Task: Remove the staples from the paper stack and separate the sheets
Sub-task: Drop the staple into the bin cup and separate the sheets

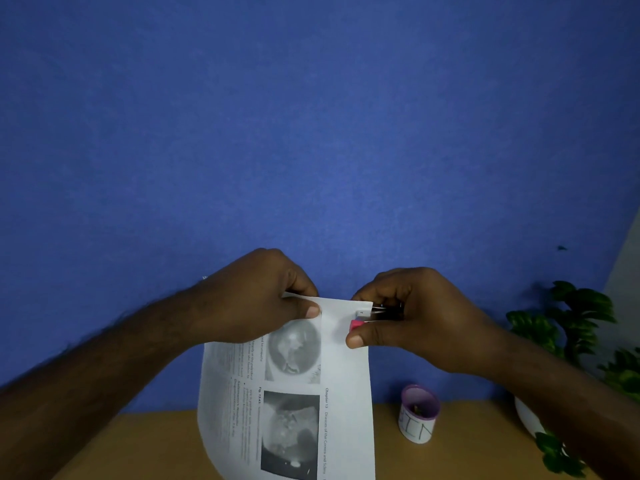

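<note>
Blue wall (311,116) fills the background above a wooden table (467,452). Paper stack (294,393), printed with text and two grey photographs, hangs upright in mid-air above the table's near edge. Left hand (263,296) pinches the stack's top edge between thumb and fingers. Right hand (415,313) grips a pink-and-metal staple remover (367,318), its tip touching the stack's top right corner. On the table, right of the stack, stands a small purple-rimmed container (419,414). Farther right, a leafy plant (571,317) sits in a white pot (530,419).
</note>
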A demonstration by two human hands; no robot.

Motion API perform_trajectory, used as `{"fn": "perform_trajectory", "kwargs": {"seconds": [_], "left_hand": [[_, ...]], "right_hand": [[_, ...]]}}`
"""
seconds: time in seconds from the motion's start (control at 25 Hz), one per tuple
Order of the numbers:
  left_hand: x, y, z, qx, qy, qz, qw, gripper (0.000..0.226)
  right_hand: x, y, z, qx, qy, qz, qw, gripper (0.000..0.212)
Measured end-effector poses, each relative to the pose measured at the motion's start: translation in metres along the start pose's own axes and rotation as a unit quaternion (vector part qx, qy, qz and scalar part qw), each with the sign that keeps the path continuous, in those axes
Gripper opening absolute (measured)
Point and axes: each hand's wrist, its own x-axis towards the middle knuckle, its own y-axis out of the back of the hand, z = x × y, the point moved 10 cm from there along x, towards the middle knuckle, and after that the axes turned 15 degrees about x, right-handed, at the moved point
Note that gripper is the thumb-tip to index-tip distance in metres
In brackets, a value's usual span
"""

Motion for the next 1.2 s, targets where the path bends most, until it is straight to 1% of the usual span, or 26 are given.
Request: {"fn": "perform_trajectory", "kwargs": {"seconds": [0.12, 0.4, 0.48, 0.56, 0.64, 0.72, 0.8, 0.88, 1.0, 1.08, 1.2], "left_hand": [[-0.001, 0.002, 0.002, -0.002, 0.000, 0.001, 1.000, 0.011], [0.001, 0.000, 0.004, -0.005, 0.005, -0.005, 1.000, 0.012], [0.002, -0.001, 0.005, 0.001, -0.001, -0.006, 1.000, 0.012], [0.003, -0.003, 0.006, 0.005, -0.007, -0.004, 1.000, 0.011], [0.005, -0.004, 0.005, 0.006, -0.009, 0.001, 1.000, 0.011], [0.007, -0.005, 0.004, 0.008, -0.010, 0.002, 1.000, 0.010], [0.008, -0.009, 0.003, 0.009, -0.011, -0.002, 1.000, 0.010], [0.010, -0.012, -0.001, 0.005, -0.007, -0.004, 1.000, 0.010], [0.013, -0.015, -0.007, -0.006, -0.002, 0.006, 1.000, 0.011], [0.016, -0.019, -0.012, -0.007, 0.002, 0.007, 1.000, 0.012], [0.022, -0.028, -0.024, 0.003, 0.011, 0.007, 1.000, 0.017]], "right_hand": [[-0.001, 0.002, -0.004, -0.005, 0.002, 0.003, 1.000, 0.035], [0.001, 0.005, -0.005, -0.011, 0.006, 0.013, 1.000, 0.032], [0.001, 0.003, -0.005, -0.042, 0.011, -0.001, 0.999, 0.029], [0.001, -0.001, -0.007, -0.088, 0.033, -0.013, 0.996, 0.028], [-0.001, -0.002, -0.008, -0.124, 0.061, -0.005, 0.990, 0.032], [-0.002, -0.003, -0.007, -0.137, 0.078, 0.005, 0.988, 0.037], [-0.002, -0.003, 0.000, -0.101, 0.058, 0.007, 0.993, 0.034], [-0.002, 0.001, 0.012, -0.027, 0.015, 0.011, 0.999, 0.031], [-0.006, 0.013, 0.031, 0.055, -0.010, 0.025, 0.998, 0.039], [-0.010, 0.027, 0.051, 0.094, -0.023, 0.078, 0.992, 0.041], [-0.020, 0.041, 0.093, 0.150, -0.066, 0.165, 0.973, 0.030]]}}
